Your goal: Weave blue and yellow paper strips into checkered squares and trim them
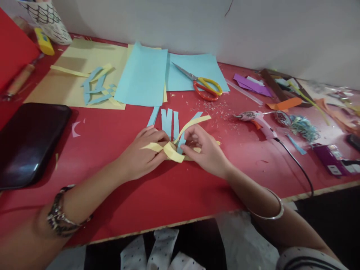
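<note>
My left hand [143, 152] lies at the left of a small bunch of crossed paper strips, its fingers closed on the yellow strips [173, 152]. From the other side my right hand [209, 152] pinches a blue paper strip [181, 142] between thumb and fingers. A curved yellow strip [194, 122] rises just above those fingers. Several blue strips [168, 122] lie flat on the red table beyond the hands, their near ends hidden by the yellow paper and my fingers.
Blue sheets [143, 75] and orange-handled scissors [201, 84] lie at the back, beside a woven strip piece [97, 88] on yellow paper [112, 52]. At right are a pink glue gun [261, 122] with its cord and a purple box [329, 159]. A dark tablet [30, 144] sits left.
</note>
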A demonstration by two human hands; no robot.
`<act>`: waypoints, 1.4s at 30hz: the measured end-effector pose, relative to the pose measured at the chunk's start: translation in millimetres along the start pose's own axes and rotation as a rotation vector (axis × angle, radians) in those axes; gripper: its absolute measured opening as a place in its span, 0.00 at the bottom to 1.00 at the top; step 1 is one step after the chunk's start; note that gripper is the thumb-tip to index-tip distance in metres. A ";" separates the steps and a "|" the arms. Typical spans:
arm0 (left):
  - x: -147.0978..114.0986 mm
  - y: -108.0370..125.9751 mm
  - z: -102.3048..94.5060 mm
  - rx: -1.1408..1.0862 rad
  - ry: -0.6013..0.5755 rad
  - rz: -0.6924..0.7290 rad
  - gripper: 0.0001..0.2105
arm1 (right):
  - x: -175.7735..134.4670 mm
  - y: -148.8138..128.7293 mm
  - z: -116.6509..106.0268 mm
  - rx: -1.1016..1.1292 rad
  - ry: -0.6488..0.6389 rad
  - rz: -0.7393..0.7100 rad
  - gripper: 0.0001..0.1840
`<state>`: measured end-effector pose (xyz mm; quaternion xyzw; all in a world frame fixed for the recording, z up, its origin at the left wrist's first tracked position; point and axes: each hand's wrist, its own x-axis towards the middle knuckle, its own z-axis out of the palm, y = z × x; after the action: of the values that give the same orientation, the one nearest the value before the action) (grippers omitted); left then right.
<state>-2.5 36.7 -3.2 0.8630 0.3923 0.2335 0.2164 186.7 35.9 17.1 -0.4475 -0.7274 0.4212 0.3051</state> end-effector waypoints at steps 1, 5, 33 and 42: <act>-0.2 0.0 0.3 -0.007 -0.002 -0.008 0.13 | 0.2 -0.1 0.4 0.021 0.018 -0.010 0.09; 0.0 1.0 0.5 0.004 0.014 -0.031 0.13 | 0.6 -2.1 1.6 0.127 0.057 -0.022 0.09; 1.2 1.1 -3.2 -0.023 -0.022 -0.041 0.14 | 1.8 0.1 -15.0 -0.100 -0.009 0.095 0.04; 0.6 -3.1 -3.6 -0.037 0.012 -0.027 0.13 | -0.4 -5.0 -23.4 -0.146 -0.264 -0.047 0.04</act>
<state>-6.1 39.7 -1.9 0.8520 0.4009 0.2429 0.2332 204.2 42.3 32.2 -0.3922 -0.8002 0.4149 0.1833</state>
